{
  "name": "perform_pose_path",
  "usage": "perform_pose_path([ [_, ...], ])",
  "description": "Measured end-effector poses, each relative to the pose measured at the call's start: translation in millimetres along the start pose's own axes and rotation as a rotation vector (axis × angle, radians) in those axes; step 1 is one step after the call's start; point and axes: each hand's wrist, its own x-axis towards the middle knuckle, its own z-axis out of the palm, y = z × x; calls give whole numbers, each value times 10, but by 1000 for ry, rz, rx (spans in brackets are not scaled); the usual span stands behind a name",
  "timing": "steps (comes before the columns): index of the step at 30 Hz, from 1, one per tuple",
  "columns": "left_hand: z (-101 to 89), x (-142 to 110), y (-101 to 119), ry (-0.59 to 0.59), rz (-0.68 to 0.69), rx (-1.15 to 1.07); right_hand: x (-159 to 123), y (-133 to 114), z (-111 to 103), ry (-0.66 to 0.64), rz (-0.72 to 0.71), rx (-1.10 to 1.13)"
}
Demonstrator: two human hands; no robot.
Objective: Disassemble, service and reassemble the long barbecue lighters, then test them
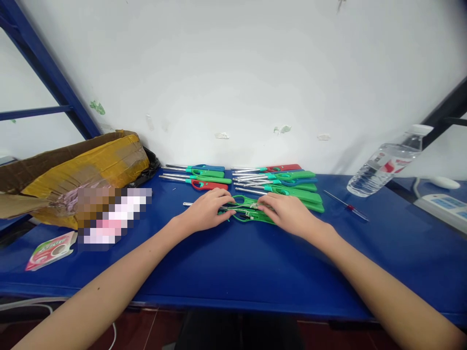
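Between my two hands lies a green stick lighter [241, 217] on the blue table, its casing seemingly opened, with thin pale wire-like parts showing inside. My left hand [206, 210] grips it near the trigger loop, thumb and fingers closed around the metal-tube end. The tube's tip [187, 204] sticks out to the left of that hand. On the other side, my right hand [294, 214] pinches the inner parts and the handle end, which its fingers partly hide. Just beyond, a pile of green, blue and red stick lighters [299, 194] lies close to my right fingers.
Another group of stick lighters [207, 185] lies at the back left. A taped cardboard box [91, 165] and a red-and-white card [51, 250] are at the left. Rightward are a screwdriver-like rod [346, 205], a water bottle [386, 163] and a power strip [445, 209].
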Motion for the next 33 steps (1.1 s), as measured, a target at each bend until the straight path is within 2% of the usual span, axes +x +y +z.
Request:
perform_pose_path([
  [5,-77,-8,-38,-80,-33,44,0,28,-29,-54,-18,28],
  [12,-41,-18,-23,-140,-6,70,-5,20,-44,-80,-25,10],
  [33,43,8,62,-58,-30,128,-3,46,-82,-94,-29,13],
])
